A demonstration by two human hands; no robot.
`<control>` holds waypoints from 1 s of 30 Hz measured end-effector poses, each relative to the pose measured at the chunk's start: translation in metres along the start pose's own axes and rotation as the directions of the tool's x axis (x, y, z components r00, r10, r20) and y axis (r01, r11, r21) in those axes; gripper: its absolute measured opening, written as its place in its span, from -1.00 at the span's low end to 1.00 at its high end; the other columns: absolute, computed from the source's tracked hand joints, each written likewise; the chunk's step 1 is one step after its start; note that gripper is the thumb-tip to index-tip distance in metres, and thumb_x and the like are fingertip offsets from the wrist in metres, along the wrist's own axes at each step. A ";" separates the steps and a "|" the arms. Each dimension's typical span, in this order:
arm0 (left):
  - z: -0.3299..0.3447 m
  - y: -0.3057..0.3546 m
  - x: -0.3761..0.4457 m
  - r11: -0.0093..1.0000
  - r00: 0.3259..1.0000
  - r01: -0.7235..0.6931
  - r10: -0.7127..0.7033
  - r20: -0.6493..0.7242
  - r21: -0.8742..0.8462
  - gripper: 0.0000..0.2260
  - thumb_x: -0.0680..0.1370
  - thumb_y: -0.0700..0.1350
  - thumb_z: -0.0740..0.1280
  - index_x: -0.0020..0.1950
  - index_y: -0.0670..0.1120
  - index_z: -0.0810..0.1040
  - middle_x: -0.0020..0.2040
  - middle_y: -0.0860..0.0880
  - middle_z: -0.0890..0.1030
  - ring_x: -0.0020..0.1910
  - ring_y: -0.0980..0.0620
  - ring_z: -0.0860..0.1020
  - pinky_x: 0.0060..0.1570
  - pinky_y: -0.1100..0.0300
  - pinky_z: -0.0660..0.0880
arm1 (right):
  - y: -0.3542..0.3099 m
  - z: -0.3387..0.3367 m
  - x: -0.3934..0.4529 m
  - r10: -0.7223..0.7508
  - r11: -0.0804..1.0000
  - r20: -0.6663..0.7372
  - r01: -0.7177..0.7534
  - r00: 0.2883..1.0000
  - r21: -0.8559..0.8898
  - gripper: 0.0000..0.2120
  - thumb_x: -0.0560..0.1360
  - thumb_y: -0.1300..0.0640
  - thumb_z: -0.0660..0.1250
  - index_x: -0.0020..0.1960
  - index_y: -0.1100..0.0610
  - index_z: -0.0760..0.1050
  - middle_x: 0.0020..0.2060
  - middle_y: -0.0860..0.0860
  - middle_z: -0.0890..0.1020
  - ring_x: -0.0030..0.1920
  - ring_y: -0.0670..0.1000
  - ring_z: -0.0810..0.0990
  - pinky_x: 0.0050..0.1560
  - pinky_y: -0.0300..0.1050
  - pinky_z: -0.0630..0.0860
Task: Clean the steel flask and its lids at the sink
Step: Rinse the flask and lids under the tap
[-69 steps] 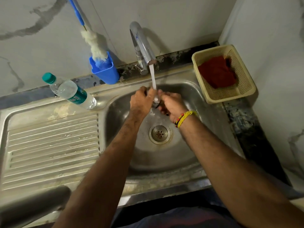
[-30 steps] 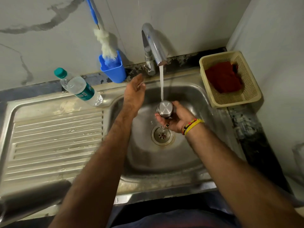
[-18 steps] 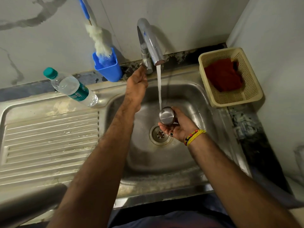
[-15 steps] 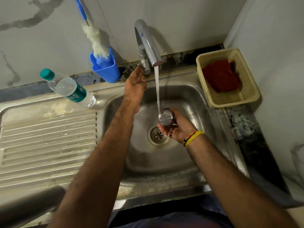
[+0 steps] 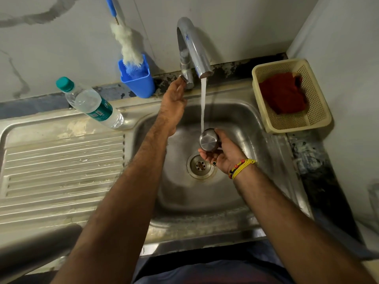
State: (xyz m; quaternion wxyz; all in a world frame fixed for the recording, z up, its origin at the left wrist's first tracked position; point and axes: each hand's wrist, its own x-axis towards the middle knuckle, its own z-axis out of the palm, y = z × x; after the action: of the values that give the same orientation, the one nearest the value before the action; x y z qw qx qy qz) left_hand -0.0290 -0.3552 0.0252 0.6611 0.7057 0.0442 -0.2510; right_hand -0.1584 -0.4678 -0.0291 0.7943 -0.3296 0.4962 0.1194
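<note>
My right hand [image 5: 227,154] holds a small round steel lid [image 5: 209,140] over the sink bowl [image 5: 256,119], fingers curled round it. Its flat face is turned up and toward me. A stream of water [image 5: 203,103] falls from the tap [image 5: 192,44] onto the lid's upper edge. My left hand [image 5: 174,99] stretches to the base of the tap, its fingertips closed on the small lever [image 5: 185,79]. A blurred grey cylinder [image 5: 34,251], possibly the flask, lies at the bottom left close to the camera.
A ribbed steel drainboard [image 5: 61,167] lies left of the bowl. A plastic water bottle [image 5: 92,103] rests at its back edge, beside a blue holder [image 5: 137,83] with a white brush [image 5: 127,44]. A cream basket [image 5: 320,111] holding a red cloth [image 5: 283,93] stands at the right. The drain [image 5: 200,166] lies below the lid.
Both hands rubbed the lid under the stream at first. My left hand then let go and went up to the tap lever. My right hand keeps the lid under the water.
</note>
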 end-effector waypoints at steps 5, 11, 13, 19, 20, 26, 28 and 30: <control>0.005 0.011 -0.001 0.991 0.999 -0.031 0.027 0.036 0.131 -0.45 0.63 -0.47 0.07 0.58 -0.09 0.29 0.42 0.01 0.47 0.38 0.24 0.47 0.38 0.25 0.41 | 0.007 0.003 0.004 -0.022 0.998 -0.005 0.022 1.000 -0.062 -0.66 0.56 -0.07 0.39 0.00 0.24 0.53 -0.16 0.26 0.65 -0.15 0.21 0.66 0.12 0.14 0.61; -0.012 0.010 -0.004 0.888 0.983 -0.167 0.117 0.140 0.428 -0.32 0.58 -0.46 0.18 0.64 0.00 0.17 0.59 -0.01 0.30 0.57 0.05 0.26 0.47 0.25 0.20 | 0.014 0.004 0.003 -0.114 0.974 -0.034 0.105 0.993 -0.201 -0.61 0.48 -0.06 0.49 0.09 0.24 0.55 0.03 0.27 0.66 -0.15 0.19 0.70 -0.24 0.00 0.67; -0.020 -0.006 -0.019 0.892 0.980 -0.194 0.199 0.030 0.408 -0.36 0.58 -0.45 0.20 0.61 -0.03 0.26 0.57 -0.01 0.34 0.55 0.08 0.29 0.55 0.08 0.24 | 0.013 -0.001 -0.002 -0.176 0.947 -0.038 0.158 0.984 -0.279 -0.65 0.47 -0.04 0.51 0.05 0.21 0.55 0.01 0.21 0.67 -0.17 0.14 0.70 -0.11 0.09 0.69; -0.067 -0.078 -0.130 0.894 0.903 -0.133 0.287 -0.319 0.428 -0.60 0.63 -0.28 0.32 0.45 -0.03 0.49 0.33 0.12 0.54 0.29 0.27 0.49 0.36 0.22 0.46 | 0.023 -0.013 -0.017 -0.472 0.767 -0.042 0.387 0.880 -0.512 -0.52 0.37 0.00 0.60 0.14 0.13 0.45 0.03 0.04 0.63 -0.06 -0.03 0.64 -0.05 -0.06 0.64; -0.076 -0.087 -0.148 0.897 0.888 -0.135 0.298 -0.350 0.421 -0.62 0.62 -0.28 0.32 0.42 -0.03 0.52 0.28 0.14 0.56 0.23 0.30 0.51 0.34 0.18 0.49 | 0.027 -0.009 -0.019 -0.512 0.720 -0.019 0.417 0.859 -0.555 -0.49 0.34 -0.01 0.62 0.14 0.12 0.46 0.05 0.05 0.63 -0.02 -0.01 0.65 0.01 -0.05 0.63; -0.130 -0.107 -0.222 0.867 0.664 -0.204 0.463 -0.586 0.454 -0.68 0.59 -0.31 0.34 0.30 -0.08 0.62 0.22 0.07 0.64 0.20 0.12 0.60 0.22 0.00 0.56 | 0.081 0.043 -0.038 -0.578 0.386 0.345 0.620 0.740 -0.683 -0.38 0.26 -0.01 0.66 0.19 0.06 0.44 0.05 0.01 0.62 -0.06 -0.05 0.64 0.04 -0.08 0.63; -0.138 -0.106 -0.242 0.862 0.598 -0.233 0.493 -0.632 0.451 -0.70 0.59 -0.29 0.35 0.30 -0.08 0.62 0.22 0.04 0.65 0.22 0.09 0.60 0.22 0.03 0.56 | 0.102 0.063 -0.045 -0.557 0.270 0.472 0.687 0.683 -0.675 -0.37 0.23 -0.04 0.66 0.17 0.00 0.43 -0.01 -0.09 0.61 -0.05 -0.01 0.66 0.03 0.00 0.64; -0.143 -0.107 -0.262 0.859 0.552 -0.242 0.504 -0.664 0.451 -0.71 0.59 -0.28 0.37 0.30 -0.10 0.61 0.22 0.03 0.66 0.24 0.09 0.60 0.23 0.05 0.56 | 0.124 0.083 -0.050 -0.521 0.155 0.586 0.744 0.621 -0.650 -0.35 0.23 -0.05 0.65 0.20 0.00 0.42 -0.01 -0.09 0.60 0.00 0.03 0.65 0.07 0.04 0.62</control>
State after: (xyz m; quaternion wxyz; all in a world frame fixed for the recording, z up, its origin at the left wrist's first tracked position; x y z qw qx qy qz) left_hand -0.2574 -0.1350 0.0359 0.4989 0.8300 0.1259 0.2152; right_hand -0.1878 -0.3144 -0.0115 0.5397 -0.8366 0.0856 0.0385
